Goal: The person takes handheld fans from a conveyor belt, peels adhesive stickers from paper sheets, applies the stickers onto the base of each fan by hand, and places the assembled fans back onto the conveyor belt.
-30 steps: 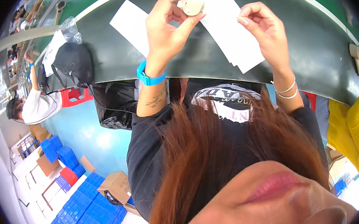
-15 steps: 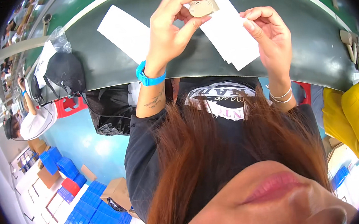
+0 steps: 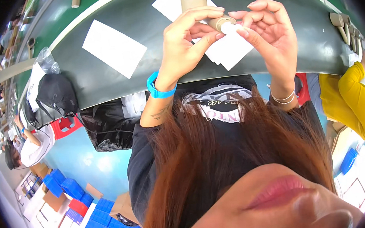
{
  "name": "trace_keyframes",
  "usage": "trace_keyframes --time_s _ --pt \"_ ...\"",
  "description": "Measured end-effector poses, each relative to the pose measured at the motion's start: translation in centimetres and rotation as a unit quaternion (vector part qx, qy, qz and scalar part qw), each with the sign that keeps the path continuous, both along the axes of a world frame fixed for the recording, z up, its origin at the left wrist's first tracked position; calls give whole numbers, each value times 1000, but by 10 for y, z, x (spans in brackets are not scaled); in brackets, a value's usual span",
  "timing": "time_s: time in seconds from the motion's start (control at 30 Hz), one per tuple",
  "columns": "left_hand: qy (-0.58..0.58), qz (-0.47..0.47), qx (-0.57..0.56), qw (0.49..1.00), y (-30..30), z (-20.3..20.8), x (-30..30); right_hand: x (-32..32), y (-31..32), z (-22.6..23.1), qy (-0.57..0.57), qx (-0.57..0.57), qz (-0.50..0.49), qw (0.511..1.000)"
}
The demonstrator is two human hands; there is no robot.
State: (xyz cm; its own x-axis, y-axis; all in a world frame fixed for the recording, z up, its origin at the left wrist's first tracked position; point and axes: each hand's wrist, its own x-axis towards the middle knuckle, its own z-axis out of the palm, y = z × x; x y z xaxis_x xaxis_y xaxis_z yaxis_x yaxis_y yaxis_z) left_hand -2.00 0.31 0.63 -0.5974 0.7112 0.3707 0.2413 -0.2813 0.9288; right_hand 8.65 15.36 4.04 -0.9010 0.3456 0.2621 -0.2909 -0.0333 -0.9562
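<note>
Pinching a small tan cylinder [image 3: 219, 23] closed-fingered in the left hand [image 3: 185, 45], the right hand [image 3: 270, 34] presses a white slip [image 3: 230, 28] against its end, apparently wrapping it; next comes smoothing the slip around.

Matt cardboard tube [image 3: 220, 23], smooth paper [image 3: 113, 46]

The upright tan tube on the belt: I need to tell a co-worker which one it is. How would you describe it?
Start at the dark conveyor belt curving across the top. Just beyond the person's raised left hand, a short tan cardboard tube stands upright on a white paper sheet. It stands alone, whereas the similar small tan piece is pinched between both hands.
</note>
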Motion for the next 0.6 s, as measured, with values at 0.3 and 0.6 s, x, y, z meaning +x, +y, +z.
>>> trace_keyframes --time_s 0.3,0.6 --pt "-94 -21 36 995 -1 -1 4 2 -2 0 -30 -5 -8 1000" --pt "-113 -31 51 992 1 -3 -1 -4 3 -5 -17 6 -3 1000"
